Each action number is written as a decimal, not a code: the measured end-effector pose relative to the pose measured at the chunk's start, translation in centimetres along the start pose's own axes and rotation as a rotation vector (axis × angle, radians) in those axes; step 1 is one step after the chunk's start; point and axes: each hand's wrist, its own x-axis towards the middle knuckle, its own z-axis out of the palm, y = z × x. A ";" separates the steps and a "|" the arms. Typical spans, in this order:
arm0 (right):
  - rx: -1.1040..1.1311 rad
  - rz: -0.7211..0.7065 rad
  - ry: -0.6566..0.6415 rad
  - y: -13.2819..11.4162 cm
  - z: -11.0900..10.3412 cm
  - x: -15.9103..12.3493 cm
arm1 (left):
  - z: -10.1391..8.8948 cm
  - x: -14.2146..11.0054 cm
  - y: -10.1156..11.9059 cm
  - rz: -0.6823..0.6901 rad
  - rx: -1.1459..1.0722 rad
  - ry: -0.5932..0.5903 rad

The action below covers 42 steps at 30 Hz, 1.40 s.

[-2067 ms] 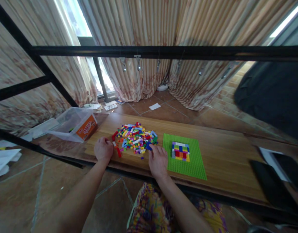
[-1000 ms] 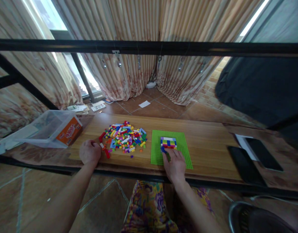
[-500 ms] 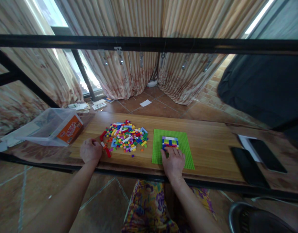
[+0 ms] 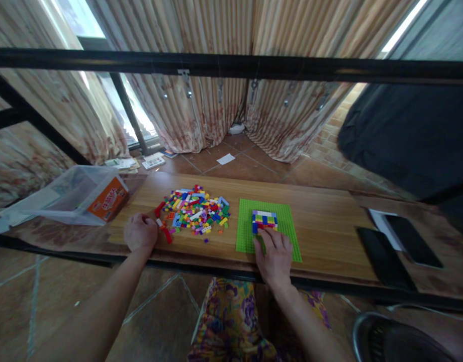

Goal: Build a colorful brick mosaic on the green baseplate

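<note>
My left hand (image 4: 141,232) rests on the wooden board, its fingers curled into a fist just left of the loose toy bricks (image 4: 196,215). No object shows in it. On a green baseplate (image 4: 246,241) sits a small toy brick build (image 4: 265,218) in rows of white, yellow, green, blue and red. My right hand (image 4: 274,254) lies over its near side, fingers bent and fingertips touching the front rows. The fingers cover part of those rows, so a separate brick between them cannot be made out.
A clear plastic box (image 4: 76,196) with an orange label stands at the left. Two dark flat devices, a tablet-like one (image 4: 385,256) and a phone-like one (image 4: 414,241), lie at the right. A black bar (image 4: 231,65) runs across beyond the board (image 4: 325,216).
My right hand has shifted slightly right and toward me along the build, uncovering its blue front left corner. The left hand keeps its place.
</note>
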 end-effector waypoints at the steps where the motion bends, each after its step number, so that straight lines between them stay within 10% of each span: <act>1: -0.017 -0.020 -0.020 -0.1 0.0 0.0 | 0.0 0.0 0.0 -0.002 0.000 -0.001; 28: -0.124 -0.152 -0.373 -0.4 1.0 0.9 | 0.0 -0.2 0.1 0.004 -0.031 -0.009; 42: 0.074 0.179 -0.059 4.9 -2.6 -2.9 | -0.1 -0.1 -0.1 0.032 -0.001 -0.010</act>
